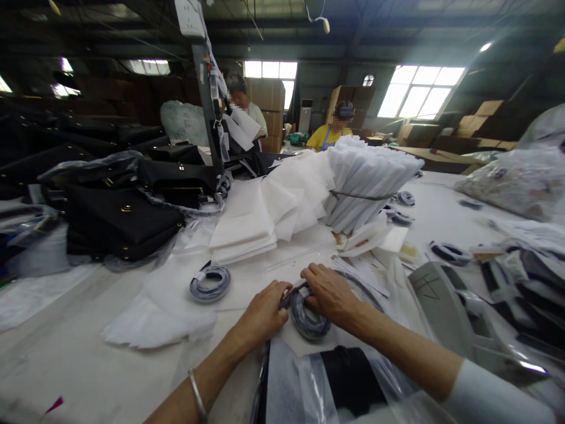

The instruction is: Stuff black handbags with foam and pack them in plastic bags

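A coiled dark strap in clear wrapping is between my two hands, low over the white table. The fingers of my left hand are closed on the strap's dark end at the left of the coil. My right hand curls over the coil's upper right side, its thumb near the middle. A loose dark length arcs behind that hand. Just in front lies a black item partly covered by white sheet and clear plastic; its kind is hidden. Another wrapped coil rests left of my hands.
Stacked white foam sheets and a tied upright bundle of them stand behind my hands. Black handbags pile up at the left. A grey bin stands at the right. Two people work across the table.
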A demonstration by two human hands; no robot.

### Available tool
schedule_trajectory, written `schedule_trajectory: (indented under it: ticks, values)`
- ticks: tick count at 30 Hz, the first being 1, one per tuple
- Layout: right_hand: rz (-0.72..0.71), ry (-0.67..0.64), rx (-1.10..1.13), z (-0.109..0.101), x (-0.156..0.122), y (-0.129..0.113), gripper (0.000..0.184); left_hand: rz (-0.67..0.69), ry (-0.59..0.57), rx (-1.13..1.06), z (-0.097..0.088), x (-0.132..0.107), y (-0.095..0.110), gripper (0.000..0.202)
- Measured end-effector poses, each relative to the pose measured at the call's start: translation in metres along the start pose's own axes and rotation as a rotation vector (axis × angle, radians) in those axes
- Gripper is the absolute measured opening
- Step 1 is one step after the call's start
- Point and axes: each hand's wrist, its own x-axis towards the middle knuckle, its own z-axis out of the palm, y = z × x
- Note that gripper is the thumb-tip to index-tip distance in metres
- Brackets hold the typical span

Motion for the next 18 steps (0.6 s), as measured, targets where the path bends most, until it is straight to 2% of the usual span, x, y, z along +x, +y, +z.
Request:
schedule_trajectory:
  ticks: [2, 5, 9, 18]
  values:
    - [-0.085, 0.009, -0.001, -0.001, 0.003, 0.003, 0.034, -0.01, -0.006, -0.023, -0.002, -0.004, -0.003, 0.062]
    - [-0.153, -0.085, 0.091, 0.001, 0.012, 0.009, 0.03, -0.017, -0.039, -0.04, -0.009, 0.0, -0.006, 0.053]
    - [-0.12, -0.118, 0.13, 0.005, 0.02, 0.013, 0.027, -0.022, -0.035, -0.054, -0.017, 0.011, -0.004, 0.033]
    - [-0.061, -0.082, 0.139, 0.012, 0.01, 0.013, 0.025, -0.025, 0.013, 0.006, -0.004, 0.015, 0.016, 0.029]
